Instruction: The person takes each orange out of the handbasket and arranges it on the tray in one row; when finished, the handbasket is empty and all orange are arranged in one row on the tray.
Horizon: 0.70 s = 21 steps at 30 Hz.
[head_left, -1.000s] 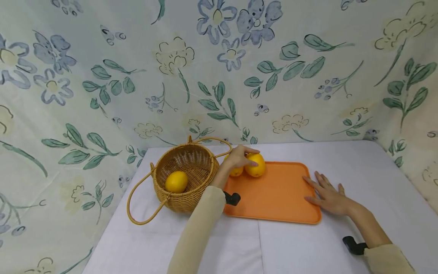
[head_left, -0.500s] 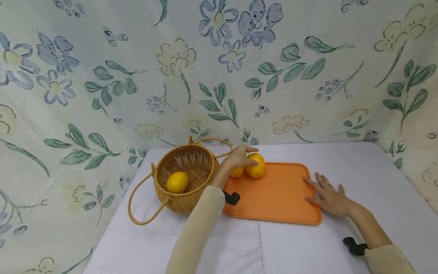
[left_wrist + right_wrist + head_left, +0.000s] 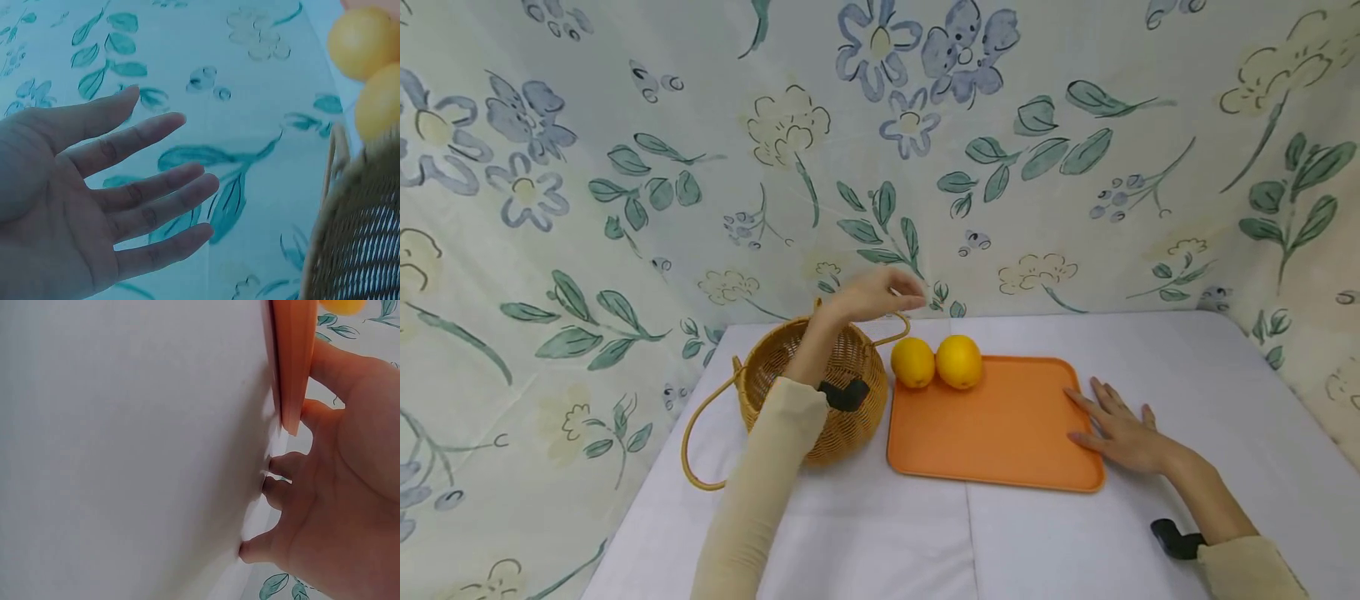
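Observation:
Two yellow round fruits that look like oranges, a left one [image 3: 913,363] and a right one [image 3: 959,362], sit side by side on the far left corner of an orange tray [image 3: 992,433]. My left hand [image 3: 876,293] is raised over the back right of a wicker basket [image 3: 850,429]. In the left wrist view its fingers [image 3: 156,190] are spread with nothing in them. My right hand [image 3: 1116,425] lies at the tray's right edge. Seen from the right wrist, thumb and index touch the tray rim [image 3: 294,369]; the other fingertips rest on the cloth.
The basket stands just left of the tray, one handle [image 3: 700,433] leaning out to the left, the other [image 3: 895,329] toward the fruits. My left forearm [image 3: 760,475] covers much of its inside. A floral curtain [image 3: 1060,208] hangs behind the white-covered table [image 3: 1165,367].
My left hand has let go of the right fruit and moved up and left over the basket. The fruit in the basket is now hidden behind the arm. My right hand stays put.

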{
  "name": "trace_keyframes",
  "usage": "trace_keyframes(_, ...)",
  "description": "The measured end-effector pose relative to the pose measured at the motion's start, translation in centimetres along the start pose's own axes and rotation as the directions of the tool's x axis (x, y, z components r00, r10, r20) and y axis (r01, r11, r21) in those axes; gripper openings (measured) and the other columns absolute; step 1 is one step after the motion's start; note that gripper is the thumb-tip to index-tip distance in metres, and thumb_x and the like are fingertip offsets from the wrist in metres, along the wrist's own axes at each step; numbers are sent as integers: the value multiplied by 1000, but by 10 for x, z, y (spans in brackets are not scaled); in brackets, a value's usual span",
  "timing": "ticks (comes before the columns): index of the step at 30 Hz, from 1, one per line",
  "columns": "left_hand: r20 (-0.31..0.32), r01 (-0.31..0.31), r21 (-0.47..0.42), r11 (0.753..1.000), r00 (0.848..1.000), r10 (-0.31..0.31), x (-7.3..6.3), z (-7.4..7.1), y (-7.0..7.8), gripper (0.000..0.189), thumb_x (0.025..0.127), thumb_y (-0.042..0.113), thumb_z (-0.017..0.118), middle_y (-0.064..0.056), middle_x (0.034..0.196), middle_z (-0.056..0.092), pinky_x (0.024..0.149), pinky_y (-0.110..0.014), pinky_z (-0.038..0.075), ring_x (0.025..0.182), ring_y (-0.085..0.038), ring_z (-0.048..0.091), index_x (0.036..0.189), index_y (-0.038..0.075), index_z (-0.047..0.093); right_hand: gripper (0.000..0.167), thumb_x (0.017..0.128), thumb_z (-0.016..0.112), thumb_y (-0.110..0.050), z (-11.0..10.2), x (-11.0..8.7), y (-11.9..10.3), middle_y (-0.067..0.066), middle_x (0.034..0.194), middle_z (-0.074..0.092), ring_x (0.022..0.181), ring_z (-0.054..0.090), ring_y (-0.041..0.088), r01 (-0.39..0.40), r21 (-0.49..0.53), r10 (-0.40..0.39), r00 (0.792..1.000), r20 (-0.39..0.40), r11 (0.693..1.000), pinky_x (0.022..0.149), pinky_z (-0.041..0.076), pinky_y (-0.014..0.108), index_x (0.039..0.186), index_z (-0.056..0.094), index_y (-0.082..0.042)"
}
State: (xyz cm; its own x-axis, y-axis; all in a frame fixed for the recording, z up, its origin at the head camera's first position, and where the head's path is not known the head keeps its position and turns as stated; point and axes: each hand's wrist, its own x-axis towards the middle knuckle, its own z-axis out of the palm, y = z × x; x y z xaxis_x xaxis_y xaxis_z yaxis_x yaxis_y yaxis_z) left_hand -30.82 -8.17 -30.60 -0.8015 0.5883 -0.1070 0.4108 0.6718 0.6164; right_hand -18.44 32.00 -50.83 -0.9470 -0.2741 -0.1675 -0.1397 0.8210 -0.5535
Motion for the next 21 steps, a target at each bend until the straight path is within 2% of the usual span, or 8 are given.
trace_keyframes(3,-50,41,38,998,998,-39,-22,-39,-18,35,104,33,63,-12,130,71,102,-45,54,120,-30,65,126,7,72,84,100,63,-47,1,2,-1,37,167,-2,152,-5,62,8,1,-8,1000,0,1000,104,-13,89,163,25,-8)
trace_keyframes(5,-57,68,28,997,996,-66,-38,-60,-34,35,104,34,62,-11,131,70,104,-49,53,122,-31,64,125,8,72,84,99,63,-48,2,3,-1,37,167,-1,152,-5,61,10,-2,-10,1000,0,1000,104,-13,89,163,26,-8)
trace_keyframes(8,20,58,-90,994,998,-56,-58,-83,-65,32,105,28,61,-13,131,69,106,-53,52,126,-34,61,128,8,71,84,99,64,-49,1,4,-2,37,167,-1,152,-5,62,-2,-14,2,1000,-4,1000,105,-14,88,162,27,-8)
trace_keyframes(12,174,120,-229,966,981,-80,-74,-91,-105,35,106,25,60,-17,142,63,111,-59,48,136,-39,54,137,8,65,84,99,63,-49,-1,2,-2,38,167,-1,151,-5,62,-5,-16,5,1000,-7,1000,104,-14,89,162,27,-7)
trace_keyframes(14,249,167,-251,954,963,-103,-75,-87,-121,40,106,27,59,-19,149,57,114,-61,45,141,-41,49,141,7,62,83,99,64,-48,-2,1,-2,38,166,0,151,-4,63,-3,-15,3,1000,-7,1000,104,-14,89,162,27,-7)
trace_keyframes(17,360,248,-283,926,923,-137,-74,-76,-140,42,107,29,58,-21,157,49,119,-63,37,148,-43,41,143,7,60,84,99,64,-48,-1,-1,-2,39,166,0,151,-3,63,-2,-12,2,1000,-7,1000,104,-13,89,161,28,-6)
trace_keyframes(19,425,295,-286,912,892,-155,-73,-69,-149,41,108,28,57,-21,161,43,122,-64,32,152,-43,35,143,8,60,83,99,64,-48,0,-2,-1,39,166,1,151,-3,63,-2,-13,2,1000,-9,1000,104,-13,89,161,28,-5)
trace_keyframes(21,495,356,-299,885,851,-175,-70,-62,-155,42,109,27,54,-18,166,37,123,-66,27,156,-42,27,146,10,58,83,99,64,-48,0,-2,0,39,166,1,151,-3,62,-4,-15,4,1000,-12,1000,104,-13,89,161,28,-6)
